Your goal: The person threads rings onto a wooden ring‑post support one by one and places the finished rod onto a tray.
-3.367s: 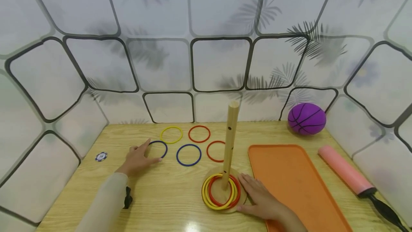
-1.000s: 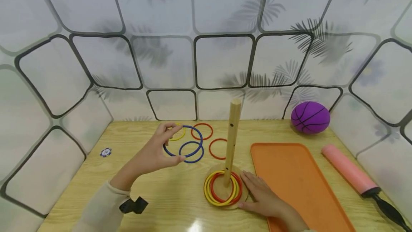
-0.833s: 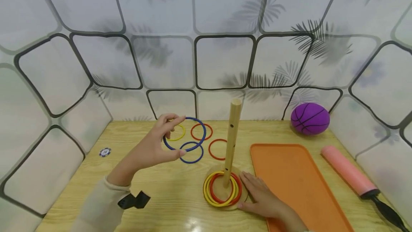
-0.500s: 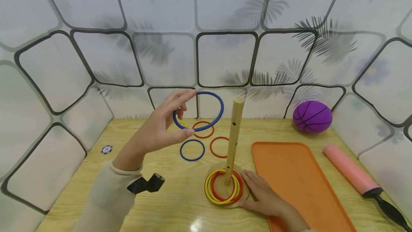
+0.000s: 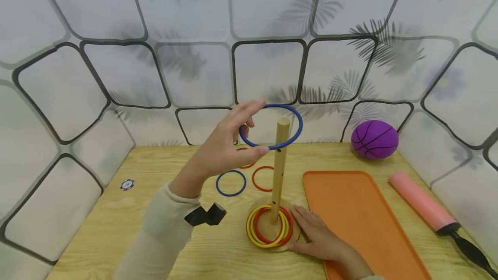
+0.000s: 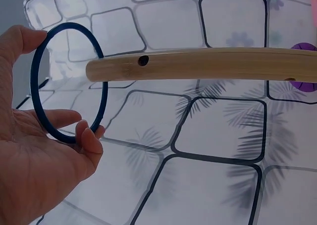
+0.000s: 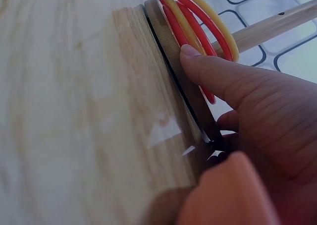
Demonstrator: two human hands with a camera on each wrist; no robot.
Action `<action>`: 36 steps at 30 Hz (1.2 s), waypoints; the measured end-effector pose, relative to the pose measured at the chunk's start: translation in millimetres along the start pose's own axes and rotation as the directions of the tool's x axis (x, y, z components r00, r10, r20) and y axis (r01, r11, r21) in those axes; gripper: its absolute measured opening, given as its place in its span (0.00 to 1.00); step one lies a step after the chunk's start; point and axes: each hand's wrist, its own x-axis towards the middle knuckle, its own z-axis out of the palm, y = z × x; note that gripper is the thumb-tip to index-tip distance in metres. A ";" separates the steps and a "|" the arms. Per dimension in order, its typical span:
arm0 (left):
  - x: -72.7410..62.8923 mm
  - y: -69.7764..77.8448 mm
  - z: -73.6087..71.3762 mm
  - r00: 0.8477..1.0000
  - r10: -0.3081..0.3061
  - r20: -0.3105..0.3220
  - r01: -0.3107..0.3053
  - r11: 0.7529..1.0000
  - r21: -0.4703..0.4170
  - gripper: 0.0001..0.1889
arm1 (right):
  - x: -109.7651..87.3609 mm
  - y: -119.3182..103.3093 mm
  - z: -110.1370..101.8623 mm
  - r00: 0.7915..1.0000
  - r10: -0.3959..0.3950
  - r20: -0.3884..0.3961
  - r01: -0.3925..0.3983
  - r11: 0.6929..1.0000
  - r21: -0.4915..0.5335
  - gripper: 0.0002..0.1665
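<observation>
My left hand (image 5: 225,141) pinches a blue ring (image 5: 301,124) between thumb and fingers, high by the top of a wooden peg (image 5: 278,176). In the head view the peg's tip shows inside the ring's opening; in the left wrist view the peg (image 6: 198,64) crosses the band of the ring (image 6: 34,81). Yellow rings (image 5: 247,229) and red rings (image 5: 290,224) lie around the peg's foot on its round wooden base (image 5: 266,229). My right hand (image 5: 320,241) rests against the base's right side, fingers fairly straight, its thumb (image 7: 208,69) on the rim.
On the table behind lie another blue ring (image 5: 216,185) and two red rings (image 5: 253,179), one partly hidden by my left hand. An orange tray (image 5: 350,211), a purple ball (image 5: 375,139) and a pink hand pump (image 5: 422,202) are at right; a chip (image 5: 127,184) is left.
My left hand has picked the blue ring off the table, raised it and carried it right to the peg's top. The right hand has stayed at the base.
</observation>
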 end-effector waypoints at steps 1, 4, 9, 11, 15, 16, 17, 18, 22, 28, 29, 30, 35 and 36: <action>-0.2 -0.5 1.9 1.000 -0.009 0.003 0.009 1.000 0.003 0.38 | 0.4 0.1 0.3 1.000 -0.003 0.001 0.003 1.000 -0.005 0.54; -2.2 -1.7 8.2 0.999 -0.030 0.015 0.030 1.000 0.001 0.39 | 0.7 -0.1 0.7 1.000 0.003 0.002 -0.003 1.000 -0.003 0.54; -8.8 -7.4 19.1 0.999 -0.045 0.025 0.045 0.999 0.002 0.40 | -0.7 -0.9 -0.7 1.000 0.012 -0.007 -0.012 1.000 0.001 0.54; -12.7 -10.6 22.5 0.998 -0.051 0.028 0.051 0.999 0.005 0.41 | -1.0 -0.9 -0.9 1.000 0.005 -0.011 -0.005 1.000 -0.005 0.54; -21.4 -16.6 26.9 0.997 -0.068 0.031 0.068 0.998 0.003 0.41 | -0.5 -0.5 -0.5 1.000 -0.008 -0.011 0.008 1.000 -0.009 0.54; -23.6 -17.8 27.6 0.997 -0.073 0.031 0.073 0.997 0.001 0.41 | -0.2 -0.5 -0.3 1.000 -0.010 -0.009 0.010 1.000 -0.008 0.54; -25.7 -18.8 28.2 0.996 -0.078 0.030 0.078 0.997 -0.001 0.41 | 0.0 -0.4 -0.1 1.000 -0.007 -0.005 0.007 1.000 -0.006 0.54; -27.7 -19.7 28.9 0.996 -0.083 0.033 0.083 0.997 -0.007 0.41 | 0.2 -0.4 0.0 1.000 -0.004 -0.001 0.004 1.000 -0.003 0.54; -36.2 -24.5 32.6 0.991 -0.122 0.048 0.123 0.992 -0.034 0.41 | 1.0 -0.3 0.0 1.000 0.007 0.011 -0.007 1.000 -0.004 0.54; -54.2 -39.0 44.0 0.988 -0.147 0.040 0.150 0.987 -0.057 0.41 | 1.2 -1.0 0.7 1.000 -0.002 -0.003 0.002 1.000 -0.021 0.55; -57.6 -41.8 46.2 0.989 -0.146 0.038 0.148 0.987 -0.062 0.41 | 1.2 -1.1 0.8 1.000 -0.004 -0.006 0.004 1.000 -0.025 0.55; -60.9 -44.3 48.3 0.989 -0.142 0.037 0.144 0.987 -0.066 0.41 | 1.2 -1.4 0.9 1.000 -0.005 -0.007 0.005 1.000 -0.028 0.55; -75.5 -50.9 57.3 0.985 -0.165 0.042 0.168 0.982 -0.089 0.41 | 1.3 -1.8 1.0 1.000 -0.001 -0.004 0.001 1.000 -0.029 0.55; -77.9 -51.5 58.7 0.984 -0.174 0.043 0.178 0.980 -0.088 0.41 | 1.4 -1.8 0.9 1.000 -0.002 -0.003 0.002 1.000 -0.028 0.55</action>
